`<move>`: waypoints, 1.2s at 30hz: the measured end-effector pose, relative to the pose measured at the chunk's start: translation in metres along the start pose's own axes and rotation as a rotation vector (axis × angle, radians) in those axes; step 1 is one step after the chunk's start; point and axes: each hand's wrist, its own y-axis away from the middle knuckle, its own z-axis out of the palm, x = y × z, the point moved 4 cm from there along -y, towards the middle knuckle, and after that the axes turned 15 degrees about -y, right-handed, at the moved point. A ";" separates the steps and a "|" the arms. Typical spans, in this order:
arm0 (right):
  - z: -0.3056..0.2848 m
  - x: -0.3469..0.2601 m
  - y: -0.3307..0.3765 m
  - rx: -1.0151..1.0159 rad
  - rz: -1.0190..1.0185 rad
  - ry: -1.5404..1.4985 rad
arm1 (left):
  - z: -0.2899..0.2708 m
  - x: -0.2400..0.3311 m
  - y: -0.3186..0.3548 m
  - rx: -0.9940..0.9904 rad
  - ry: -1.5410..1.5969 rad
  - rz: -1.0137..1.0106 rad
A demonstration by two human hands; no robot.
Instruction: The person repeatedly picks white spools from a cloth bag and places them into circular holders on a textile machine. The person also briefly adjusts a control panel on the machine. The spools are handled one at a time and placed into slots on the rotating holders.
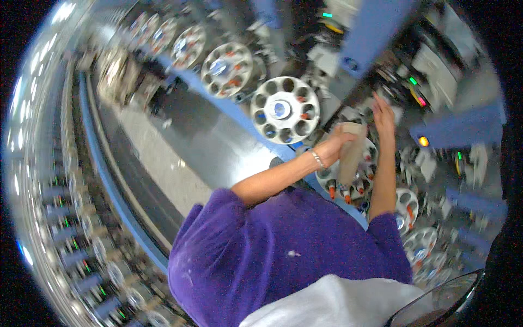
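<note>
The left hand (pixel 333 146) grips a pale bobbin (pixel 351 151) whose long axis runs down toward the body, just left of the open, raised right hand (pixel 383 115).

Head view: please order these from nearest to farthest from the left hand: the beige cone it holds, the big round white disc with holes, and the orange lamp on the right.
1. Beige cone: in the left hand.
2. White disc: up and left.
3. Orange lamp: far right.

Bright overhead light; glare on grey metal panel (pixel 218 139) left of white round magazine (pixel 284 110). Heavy motion blur, fisheye bending, black corners; right side perhaps dimmer.
</note>
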 end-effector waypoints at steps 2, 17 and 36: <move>0.021 -0.024 0.043 0.207 -0.073 0.285 | -0.017 0.013 0.001 0.070 -0.061 0.023; 0.115 -0.111 0.082 0.208 -0.527 1.053 | -0.017 0.084 -0.005 0.416 -0.481 0.399; 0.242 -0.220 0.140 -0.709 -0.086 1.938 | 0.106 0.122 -0.006 -0.039 -0.977 1.225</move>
